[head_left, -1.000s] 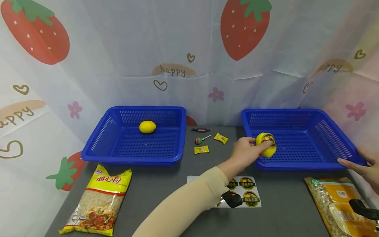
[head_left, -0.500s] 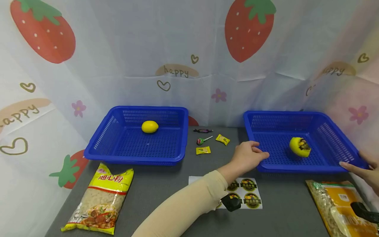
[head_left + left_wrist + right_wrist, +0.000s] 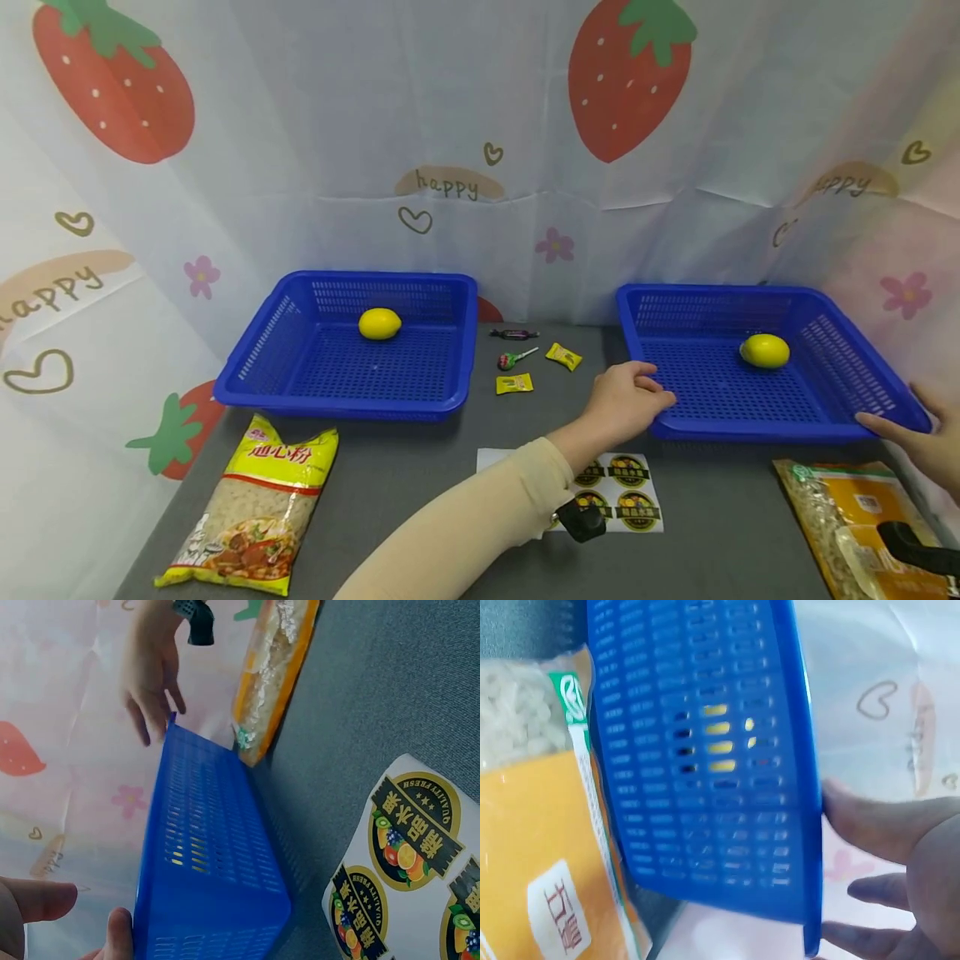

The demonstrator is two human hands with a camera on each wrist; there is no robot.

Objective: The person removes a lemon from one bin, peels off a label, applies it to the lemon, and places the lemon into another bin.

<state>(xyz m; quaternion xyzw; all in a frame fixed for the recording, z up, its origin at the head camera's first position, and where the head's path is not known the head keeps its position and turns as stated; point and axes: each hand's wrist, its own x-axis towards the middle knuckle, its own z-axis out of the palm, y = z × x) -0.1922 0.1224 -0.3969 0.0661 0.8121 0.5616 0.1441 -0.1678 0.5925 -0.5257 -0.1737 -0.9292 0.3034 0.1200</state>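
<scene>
A blue basket (image 3: 697,817) fills the middle, something yellow (image 3: 721,747) showing through its slots. The right hand (image 3: 934,874) touches its rim at four o'clock; a part-orange bag (image 3: 532,806) lies toward nine, pale printed cloth (image 3: 885,645) at two.

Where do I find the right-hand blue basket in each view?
Head: the right-hand blue basket is right of centre.
Left wrist: left of centre, down to the bottom edge.
Right wrist: across the middle.
Shared landmark: the orange bag.
</scene>
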